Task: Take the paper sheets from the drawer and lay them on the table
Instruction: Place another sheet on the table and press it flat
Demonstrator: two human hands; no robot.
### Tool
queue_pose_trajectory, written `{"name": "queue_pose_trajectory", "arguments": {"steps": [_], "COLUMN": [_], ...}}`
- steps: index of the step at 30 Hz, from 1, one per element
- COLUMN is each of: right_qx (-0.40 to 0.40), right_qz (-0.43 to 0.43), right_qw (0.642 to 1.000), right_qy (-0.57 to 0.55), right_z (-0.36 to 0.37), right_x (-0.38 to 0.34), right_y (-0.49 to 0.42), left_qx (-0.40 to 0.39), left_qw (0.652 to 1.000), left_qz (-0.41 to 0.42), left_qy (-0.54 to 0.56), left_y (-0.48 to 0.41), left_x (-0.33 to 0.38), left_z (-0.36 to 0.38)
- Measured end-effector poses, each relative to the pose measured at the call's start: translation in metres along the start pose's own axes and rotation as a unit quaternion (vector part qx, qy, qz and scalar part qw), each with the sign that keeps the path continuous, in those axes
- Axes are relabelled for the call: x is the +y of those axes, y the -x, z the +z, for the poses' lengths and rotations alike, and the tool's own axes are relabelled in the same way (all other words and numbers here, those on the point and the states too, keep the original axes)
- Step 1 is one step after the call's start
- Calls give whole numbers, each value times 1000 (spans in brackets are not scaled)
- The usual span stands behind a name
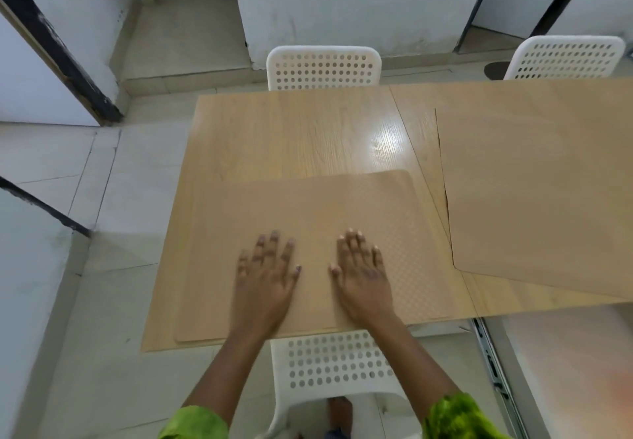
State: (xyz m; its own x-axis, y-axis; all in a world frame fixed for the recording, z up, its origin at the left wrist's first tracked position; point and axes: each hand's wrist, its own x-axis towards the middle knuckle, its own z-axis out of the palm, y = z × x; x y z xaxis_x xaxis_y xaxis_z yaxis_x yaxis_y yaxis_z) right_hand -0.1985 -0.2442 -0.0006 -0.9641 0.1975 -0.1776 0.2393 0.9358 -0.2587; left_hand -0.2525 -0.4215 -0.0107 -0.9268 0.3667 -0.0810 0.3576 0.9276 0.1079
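From the head camera, both forearms reach forward from green sleeves [195, 421] over the near edge of the wooden worktop [291, 130]. The left hand [265, 274] lies palm down with its fingers straight and spread, and the right hand [363, 270] lies the same way just beside it, thumbs pointing toward each other with a gap between. Neither hand grasps anything; both are released and rest flat on a tan paper sheet [308, 205] with rounded corners.

That sheet lies flat on the near half of the worktop, its near edge close to the worktop's near edge. At its near-left corner a second edge shows just under it, so more than one sheet may lie there.

A larger tan sheet [541, 181] lies on the right side of the worktop, turned at an angle, apart from the first sheet.

One white perforated chair [323, 68] stands at the far side, another [565, 58] at the far right, and a third [335, 360] sits below the arms. A metal slide rail [493, 363] runs along the lower right.
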Motion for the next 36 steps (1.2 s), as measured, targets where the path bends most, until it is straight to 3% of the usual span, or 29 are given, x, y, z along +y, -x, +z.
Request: {"name": "queue_pose_trajectory", "arguments": {"steps": [6, 13, 16, 23, 27, 31, 36], "right_qx": [23, -2, 23, 138, 148, 117, 82], "right_qz": [93, 95, 101, 123, 174, 212, 220], "right_qw": [995, 995, 993, 966, 953, 951, 960], "right_qy": [7, -19, -54, -178, -201, -190, -154], "right_z": [-18, -29, -38, -60, -81, -98, -116], "right_x": [76, 74, 67, 73, 119, 188, 261], "right_y": [12, 10, 17, 55, 76, 90, 94], "left_qx": [5, -25, -32, 3, -1, -26, -55], "left_qw": [997, 996, 995, 979, 969, 963, 958], "left_qz": [-73, -79, -69, 15, 64, 154, 258], "left_qy": [4, 21, 59, 201, 240, 218, 112], "left_y": [10, 6, 5, 13, 11, 1, -12], "left_x": [-53, -47, -30, 49, 109, 191, 281], "left_z": [-8, -18, -32, -61, -66, -64, -55]}}
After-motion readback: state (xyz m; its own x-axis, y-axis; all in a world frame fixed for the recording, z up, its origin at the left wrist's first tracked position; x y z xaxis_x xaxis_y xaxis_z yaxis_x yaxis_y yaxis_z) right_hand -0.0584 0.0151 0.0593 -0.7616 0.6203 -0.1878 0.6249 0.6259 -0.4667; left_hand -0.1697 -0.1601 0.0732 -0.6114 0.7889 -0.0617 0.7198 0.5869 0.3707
